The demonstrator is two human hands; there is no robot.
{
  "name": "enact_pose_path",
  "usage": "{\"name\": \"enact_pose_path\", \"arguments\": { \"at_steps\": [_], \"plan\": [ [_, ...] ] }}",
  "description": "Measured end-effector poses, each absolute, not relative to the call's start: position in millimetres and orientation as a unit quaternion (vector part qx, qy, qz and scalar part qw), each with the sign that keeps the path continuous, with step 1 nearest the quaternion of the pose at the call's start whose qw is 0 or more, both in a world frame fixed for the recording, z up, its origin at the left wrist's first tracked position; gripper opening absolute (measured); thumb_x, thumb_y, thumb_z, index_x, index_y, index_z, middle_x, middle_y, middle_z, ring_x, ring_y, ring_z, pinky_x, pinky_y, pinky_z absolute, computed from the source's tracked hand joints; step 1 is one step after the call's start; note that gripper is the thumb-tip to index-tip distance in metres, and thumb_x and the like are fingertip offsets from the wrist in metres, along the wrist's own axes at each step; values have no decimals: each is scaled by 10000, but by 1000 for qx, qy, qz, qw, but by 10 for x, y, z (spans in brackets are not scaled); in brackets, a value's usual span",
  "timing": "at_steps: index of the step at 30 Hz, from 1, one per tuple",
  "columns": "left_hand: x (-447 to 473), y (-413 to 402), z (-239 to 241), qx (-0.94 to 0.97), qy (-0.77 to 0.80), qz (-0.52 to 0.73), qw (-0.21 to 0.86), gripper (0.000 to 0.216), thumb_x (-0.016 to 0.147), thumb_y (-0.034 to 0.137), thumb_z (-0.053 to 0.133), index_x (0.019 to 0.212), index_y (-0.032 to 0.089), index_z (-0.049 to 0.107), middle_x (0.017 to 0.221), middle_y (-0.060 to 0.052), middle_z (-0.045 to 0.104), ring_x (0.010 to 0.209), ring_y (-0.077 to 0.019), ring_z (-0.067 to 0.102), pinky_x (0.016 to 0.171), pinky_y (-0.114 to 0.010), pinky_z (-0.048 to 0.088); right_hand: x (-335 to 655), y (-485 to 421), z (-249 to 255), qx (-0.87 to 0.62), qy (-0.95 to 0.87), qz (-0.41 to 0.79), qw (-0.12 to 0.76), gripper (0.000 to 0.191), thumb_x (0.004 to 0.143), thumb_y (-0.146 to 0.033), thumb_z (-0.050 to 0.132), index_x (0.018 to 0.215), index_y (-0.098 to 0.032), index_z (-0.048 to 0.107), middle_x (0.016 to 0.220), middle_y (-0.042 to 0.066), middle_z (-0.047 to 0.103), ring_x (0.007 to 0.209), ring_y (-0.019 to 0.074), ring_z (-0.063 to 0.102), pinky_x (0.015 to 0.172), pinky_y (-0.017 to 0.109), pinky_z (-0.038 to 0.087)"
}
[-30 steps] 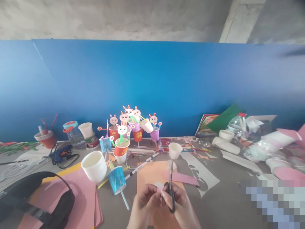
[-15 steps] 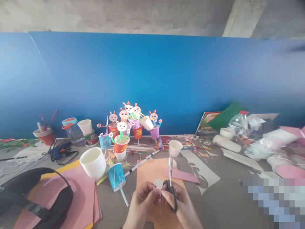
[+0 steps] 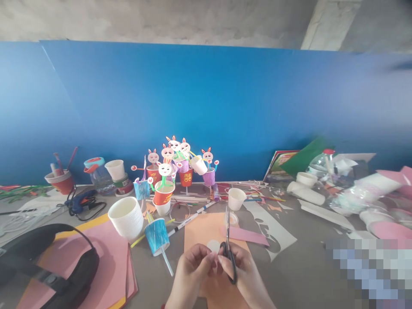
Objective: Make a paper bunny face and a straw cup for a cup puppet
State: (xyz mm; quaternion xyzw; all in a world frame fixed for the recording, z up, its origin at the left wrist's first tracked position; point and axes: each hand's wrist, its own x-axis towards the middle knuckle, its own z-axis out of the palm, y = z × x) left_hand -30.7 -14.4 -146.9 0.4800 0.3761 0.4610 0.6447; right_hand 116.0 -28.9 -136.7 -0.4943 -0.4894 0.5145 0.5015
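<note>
My right hand [image 3: 245, 274] is closed round the black handles of a pair of scissors [image 3: 228, 240], whose blades point away from me over an orange paper sheet [image 3: 201, 229]. My left hand [image 3: 190, 274] is closed beside it, pinching a small pale paper piece [image 3: 215, 256] at its fingertips, right at the scissor handles. A white paper disc [image 3: 212, 245] lies on the orange sheet just beyond the fingers. A pink paper strip [image 3: 247, 235] lies to the right of the blades.
A stack of white cups [image 3: 126, 217], a blue cup on a straw [image 3: 156, 237] and rabbit cup figures [image 3: 175, 169] stand ahead. Pink sheets [image 3: 106, 266] and a black bag [image 3: 48, 266] lie left. A glue gun [image 3: 80, 205], bottle [image 3: 320, 165] and paper clutter fill the rest.
The scissors have tilted slightly left with the blades closer together. Both hands stay close together in the same place; the view has shifted a little.
</note>
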Motion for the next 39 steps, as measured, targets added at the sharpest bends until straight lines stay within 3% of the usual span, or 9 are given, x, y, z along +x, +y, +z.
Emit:
{"name": "enact_pose_path", "arguments": {
  "at_steps": [10,39],
  "plan": [
    [-292,-168,-1406,459,359,463,668,417,695,559,795,720,168,653,619,10,648,603,-123,542,629,-227,410,1168,-293,-1392,-485,-499,498,518,276,748,-414,699,637,-192,577,533,-27,563,517,138,515,532,231,407],
    [-332,-160,-1520,426,332,476,694,328,832,459,700,728,150,660,695,-28,628,668,-149,540,685,-265,430,1099,-318,-1307,-492,-471,493,541,401,695,-547,748,607,-190,589,552,-21,556,521,133,483,520,238,410]
  ]
}}
